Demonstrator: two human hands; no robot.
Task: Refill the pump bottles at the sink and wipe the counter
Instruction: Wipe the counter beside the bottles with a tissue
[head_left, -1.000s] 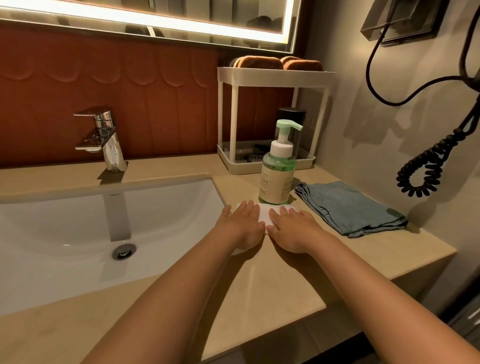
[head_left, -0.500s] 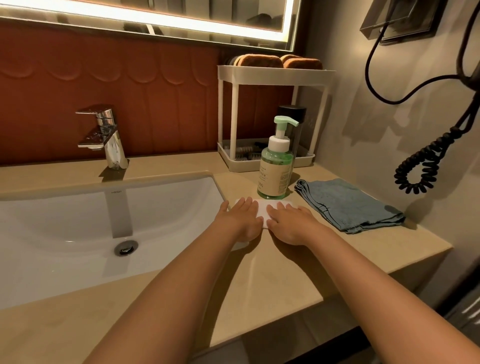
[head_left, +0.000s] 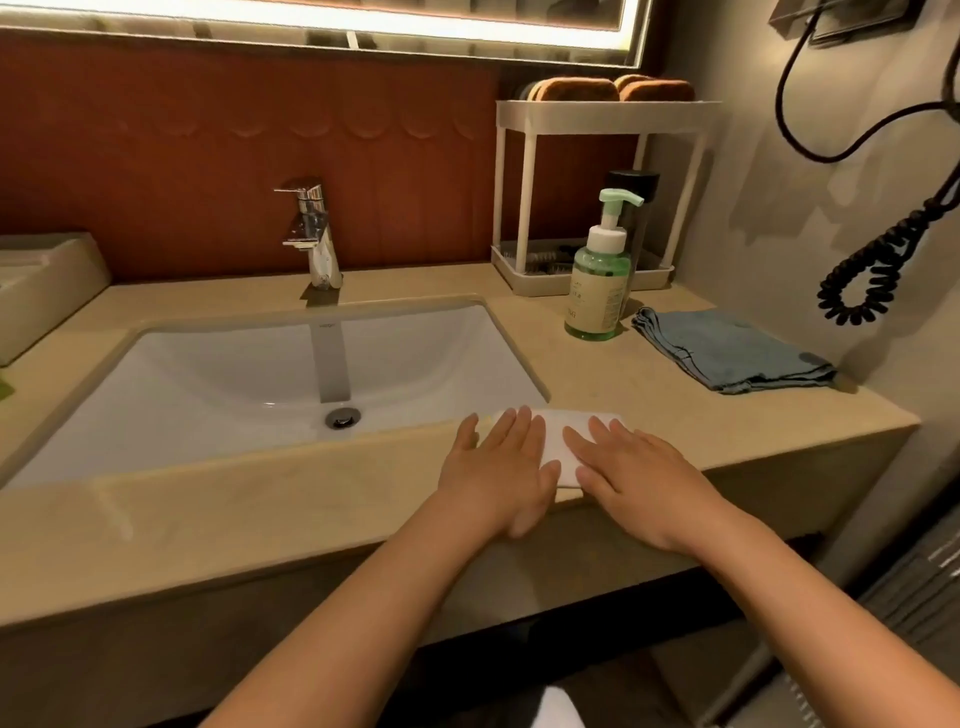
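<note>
Change: 1.0 s ago I pressed the white cloth (head_left: 566, 441) just in front of the pump bottle (head_left: 597, 280); cloth and both my hands now lie nearer me, well apart from the bottle, at the front edge of the counter (head_left: 665, 410).
Sink (head_left: 208, 374): set into the counter at left, with the faucet (head_left: 314, 234) behind it.
Left hand (head_left: 498, 467): laid flat, palm down, on the left part of the cloth, fingers straight and slightly spread, tips pointing away from me.
White cloth: flat on the counter beside the sink's front right corner. Its far edge runs left to right, along the counter's front edge, and so does its long axis, as far as I can tell with both ends covered.
Right hand (head_left: 639, 478): flat, palm down, on the right part of the cloth, fingers straight and together, thumb toward my left hand.
Pump bottle: upright at the back right of the sink, long axis vertical, spout pointing right.
Blue towel (head_left: 727, 353): folded, to the right of the bottle.
</note>
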